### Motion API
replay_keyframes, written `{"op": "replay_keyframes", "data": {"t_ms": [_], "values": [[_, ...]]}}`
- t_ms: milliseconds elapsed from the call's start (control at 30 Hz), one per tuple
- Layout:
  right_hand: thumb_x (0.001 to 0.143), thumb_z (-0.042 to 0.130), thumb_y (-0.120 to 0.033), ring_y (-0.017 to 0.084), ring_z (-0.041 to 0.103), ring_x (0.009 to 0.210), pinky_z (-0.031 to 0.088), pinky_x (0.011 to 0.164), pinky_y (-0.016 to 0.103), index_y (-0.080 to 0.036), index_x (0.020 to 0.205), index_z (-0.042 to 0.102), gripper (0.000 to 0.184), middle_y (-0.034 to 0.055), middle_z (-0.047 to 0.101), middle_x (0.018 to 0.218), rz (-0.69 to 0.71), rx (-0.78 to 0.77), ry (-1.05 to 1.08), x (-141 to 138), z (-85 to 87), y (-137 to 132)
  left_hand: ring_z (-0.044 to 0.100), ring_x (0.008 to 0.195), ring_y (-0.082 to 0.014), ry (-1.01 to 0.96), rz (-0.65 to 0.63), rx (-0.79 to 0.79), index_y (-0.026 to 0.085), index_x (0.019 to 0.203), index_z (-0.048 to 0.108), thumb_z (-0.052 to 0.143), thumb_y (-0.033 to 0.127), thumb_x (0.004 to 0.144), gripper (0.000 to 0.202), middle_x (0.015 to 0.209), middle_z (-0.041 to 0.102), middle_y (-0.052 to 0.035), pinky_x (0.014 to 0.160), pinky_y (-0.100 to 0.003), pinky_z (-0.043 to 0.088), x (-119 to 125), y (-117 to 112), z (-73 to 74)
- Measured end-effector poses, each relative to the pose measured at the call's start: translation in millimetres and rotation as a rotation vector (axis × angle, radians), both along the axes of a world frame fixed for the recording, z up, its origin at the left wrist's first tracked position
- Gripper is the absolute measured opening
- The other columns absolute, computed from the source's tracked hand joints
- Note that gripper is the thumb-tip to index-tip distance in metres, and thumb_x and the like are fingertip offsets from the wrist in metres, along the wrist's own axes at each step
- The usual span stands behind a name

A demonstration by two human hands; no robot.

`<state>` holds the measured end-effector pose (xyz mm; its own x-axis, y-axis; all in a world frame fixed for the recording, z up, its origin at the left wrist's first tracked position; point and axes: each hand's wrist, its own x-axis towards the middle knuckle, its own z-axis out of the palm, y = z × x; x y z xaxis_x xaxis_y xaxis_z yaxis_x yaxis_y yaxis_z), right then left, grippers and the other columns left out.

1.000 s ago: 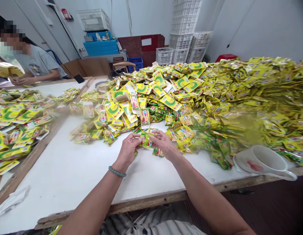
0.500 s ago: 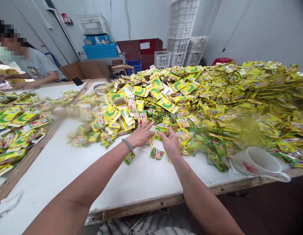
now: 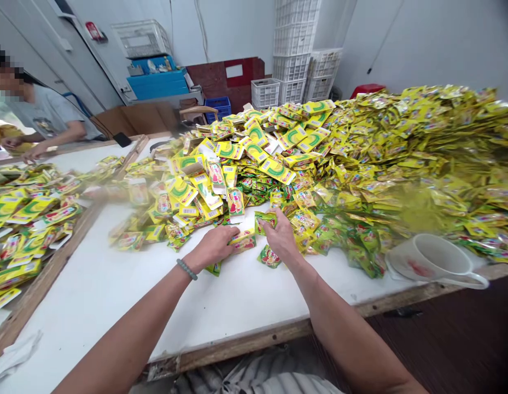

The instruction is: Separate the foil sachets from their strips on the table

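Observation:
My left hand (image 3: pixel 216 244) is closed on a small printed carton (image 3: pixel 244 241), its open end turned toward my right hand. In my right hand (image 3: pixel 280 236), a green sachet (image 3: pixel 264 220) is pinched between thumb and fingers, just beyond that carton and apart from it or touching; I cannot tell. Another green sachet (image 3: pixel 269 256) lies flat on the white table below my right hand. Part of one more green sachet (image 3: pixel 214 268) shows under my left wrist. A yellow and red carton (image 3: pixel 236 202) leans at the near edge of the carton heap (image 3: pixel 204 189).
A large mound of yellow sachets (image 3: pixel 401 142) spreads over the right side. A white plastic mug (image 3: pixel 421 260) stands near the front edge. More cartons (image 3: pixel 28 213) lie beyond a wooden strip (image 3: pixel 60 254) at left. A co-worker (image 3: pixel 52 112) sits at far left; white crates (image 3: pixel 295 60) are stacked behind.
My left hand has gone from spread fingers near the heap to gripping a carton, lower and to the left. My right hand still holds the green sachet, slightly shifted left.

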<state>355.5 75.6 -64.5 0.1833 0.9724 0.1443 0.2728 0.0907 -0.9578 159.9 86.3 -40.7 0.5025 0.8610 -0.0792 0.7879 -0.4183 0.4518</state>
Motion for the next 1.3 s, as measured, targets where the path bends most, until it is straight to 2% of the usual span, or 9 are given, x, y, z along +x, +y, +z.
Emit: {"op": "replay_keyframes", "data": {"t_ms": [100, 200, 300, 433, 733, 967, 1100, 1200, 1300], "values": [[0.075, 0.065, -0.041, 0.014, 0.047, 0.059, 0.039, 0.058, 0.027, -0.023, 0.094, 0.056, 0.028, -0.004, 0.053, 0.064, 0.028, 0.033, 0.138, 0.5, -6.4, 5.6, 0.06, 0.078, -0.0234, -0.296, 0.19, -0.108, 0.024, 0.095, 0.069, 0.066, 0.041, 0.077, 0.025, 0.084, 0.069, -0.0038, 0.07, -0.029, 0.043, -11.5, -19.9, -7.2], [0.071, 0.068, -0.045, 0.014, 0.048, 0.059, 0.039, 0.056, 0.026, -0.023, 0.091, 0.058, 0.031, -0.0036, 0.056, 0.066, 0.11, 0.016, 0.239, -3.7, -7.9, 7.1, 0.063, 0.084, -0.0213, -0.654, 0.29, -0.302, 0.023, 0.102, 0.068, 0.068, 0.044, 0.077, 0.033, 0.094, 0.07, -0.0031, 0.072, -0.027, 0.047, -19.4, -39.2, -11.5], [0.07, 0.069, -0.044, 0.013, 0.045, 0.055, 0.036, 0.053, 0.025, -0.022, 0.085, 0.059, 0.028, -0.004, 0.055, 0.062, 0.229, -0.038, 0.149, -8.8, -6.0, 2.7, 0.064, 0.085, -0.019, -0.886, 0.385, -0.463, 0.02, 0.104, 0.067, 0.07, 0.044, 0.077, 0.037, 0.1, 0.07, -0.0045, 0.073, -0.026, 0.049, -20.9, -52.8, -14.6], [0.069, 0.068, -0.041, 0.013, 0.044, 0.053, 0.033, 0.052, 0.024, -0.022, 0.082, 0.064, 0.024, -0.0052, 0.053, 0.056, 0.368, -0.13, -0.032, -7.4, -6.4, -2.0, 0.064, 0.084, -0.0182, -1.06, 0.538, -0.486, 0.017, 0.095, 0.068, 0.077, 0.043, 0.069, 0.038, 0.1, 0.07, -0.0055, 0.076, -0.028, 0.051, -19.8, -60.4, -21.2], [0.065, 0.069, -0.03, 0.018, 0.052, 0.068, 0.039, 0.066, 0.029, -0.022, 0.079, 0.069, 0.015, -0.0006, 0.061, 0.069, 0.351, -0.108, -0.226, -1.2, -5.9, -0.1, 0.063, 0.087, -0.0181, -1.094, 0.563, -0.419, 0.017, 0.095, 0.069, 0.078, 0.039, 0.069, 0.035, 0.102, 0.068, -0.005, 0.08, -0.028, 0.05, -16.6, -61.8, -36.3], [0.058, 0.073, -0.02, 0.021, 0.061, 0.078, 0.045, 0.075, 0.033, -0.024, 0.07, 0.072, 0.012, 0.0004, 0.069, 0.079, 0.432, -0.112, -0.129, -3.0, -6.9, -1.8, 0.062, 0.087, -0.0187, -0.957, 0.494, -0.293, 0.017, 0.093, 0.069, 0.075, 0.036, 0.073, 0.028, 0.096, 0.067, -0.0042, 0.081, -0.027, 0.048, -16.0, -63.7, -35.5], [0.056, 0.074, -0.02, 0.017, 0.056, 0.064, 0.043, 0.064, 0.03, -0.023, 0.073, 0.071, 0.017, -0.0026, 0.063, 0.064, 0.388, -0.162, -0.082, -8.0, -6.5, -3.8, 0.061, 0.089, -0.0193, -0.89, 0.449, -0.273, 0.018, 0.093, 0.071, 0.075, 0.035, 0.073, 0.027, 0.095, 0.068, -0.0042, 0.08, -0.026, 0.047, -17.2, -62.2, -30.6], [0.06, 0.074, -0.026, 0.012, 0.05, 0.058, 0.039, 0.056, 0.025, -0.021, 0.084, 0.067, 0.026, -0.0048, 0.059, 0.064, 0.443, -0.171, 0.115, -10.3, -5.0, -4.5, 0.063, 0.086, -0.0187, -0.907, 0.478, -0.405, 0.018, 0.093, 0.072, 0.079, 0.036, 0.068, 0.032, 0.096, 0.07, -0.0035, 0.077, -0.026, 0.048, -16.6, -60.7, -28.6], [0.061, 0.077, -0.031, 0.012, 0.052, 0.063, 0.043, 0.06, 0.025, -0.02, 0.096, 0.063, 0.04, -0.0034, 0.059, 0.072, 0.481, -0.149, 0.231, -9.2, -3.2, -4.0, 0.066, 0.08, -0.0176, -1.072, 0.6, -0.622, 0.017, 0.096, 0.072, 0.084, 0.034, 0.061, 0.041, 0.097, 0.072, -0.004, 0.075, -0.026, 0.05, -16.3, -60.4, -27.4]]}}
